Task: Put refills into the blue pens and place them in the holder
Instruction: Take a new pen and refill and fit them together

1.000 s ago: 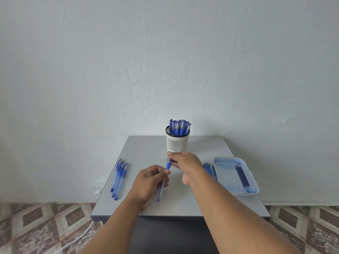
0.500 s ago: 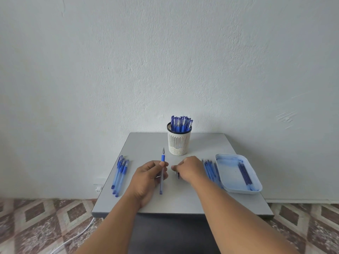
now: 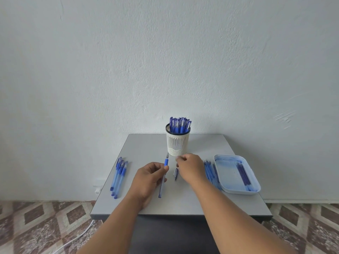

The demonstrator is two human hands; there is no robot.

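A white slotted holder (image 3: 178, 145) stands at the middle of the grey table (image 3: 146, 143), packed with several capped blue pens (image 3: 179, 124). My left hand (image 3: 148, 178) grips an uncapped blue pen (image 3: 166, 162) by its barrel, tip pointing away toward the holder. Just right of it, my right hand (image 3: 190, 167) has its fingers curled, and a small blue pen cap (image 3: 175, 174) hangs from them, apparently pinched. Three blue pens (image 3: 119, 176) lie at the table's left. More blue pens (image 3: 211, 171) lie partly hidden behind my right wrist.
A pale blue tray (image 3: 229, 173) with ink stains sits at the right and holds a few dark refills (image 3: 243, 174). A white wall rises right behind the table. Patterned floor tiles and a white cable (image 3: 77, 237) lie below the front left edge.
My right hand left the pen, dropped to the table beside it and came up with the cap. The left hand turned the pen more upright, tip toward the holder.
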